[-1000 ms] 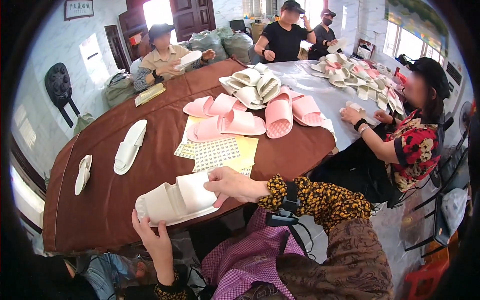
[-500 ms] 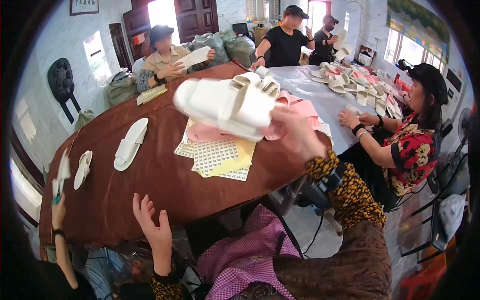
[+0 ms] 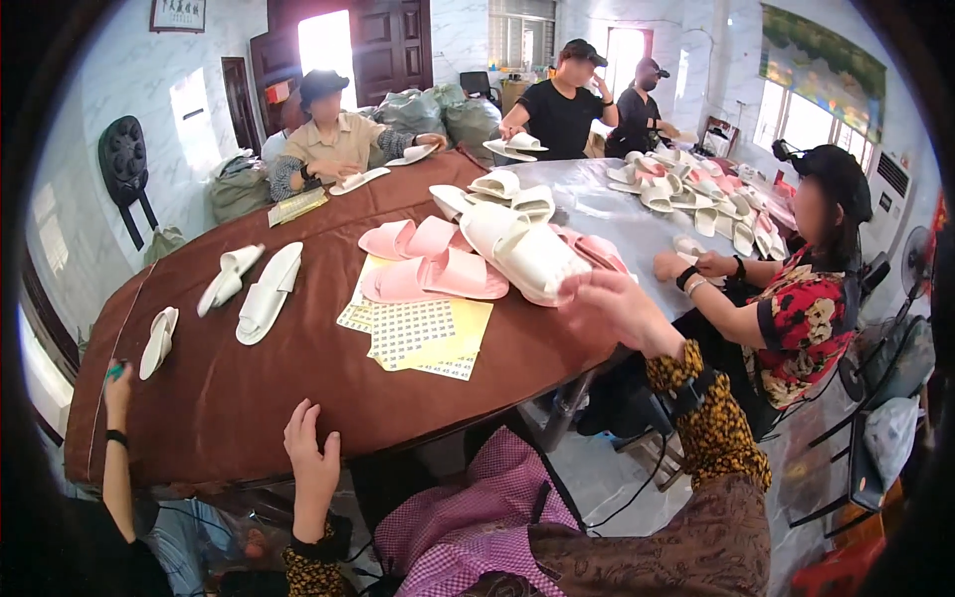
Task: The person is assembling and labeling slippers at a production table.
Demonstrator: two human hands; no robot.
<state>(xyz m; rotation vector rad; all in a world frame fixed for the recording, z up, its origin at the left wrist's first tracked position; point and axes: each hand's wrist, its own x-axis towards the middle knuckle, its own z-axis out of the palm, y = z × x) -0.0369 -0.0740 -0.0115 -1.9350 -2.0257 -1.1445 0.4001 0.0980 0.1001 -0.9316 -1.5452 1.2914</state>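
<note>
My right hand reaches out over the brown table, fingers spread, its fingertips at the near end of a pair of white slippers. That pair lies on top of a heap of pink slippers in the middle of the table. My left hand rests flat and open on the table's near edge and holds nothing. Both of my sleeves are dark with a yellow spotted pattern.
Sheets of small stickers on yellow paper lie before the pink heap. Single white slippers lie at the left. Another person's hand holds something green at the left edge. Several people sit or stand around the table with more slippers.
My right hand lifted the white slipper pair from the near edge, swung it up and over, and set it on the pink heap. My left hand moved up onto the table's edge.
</note>
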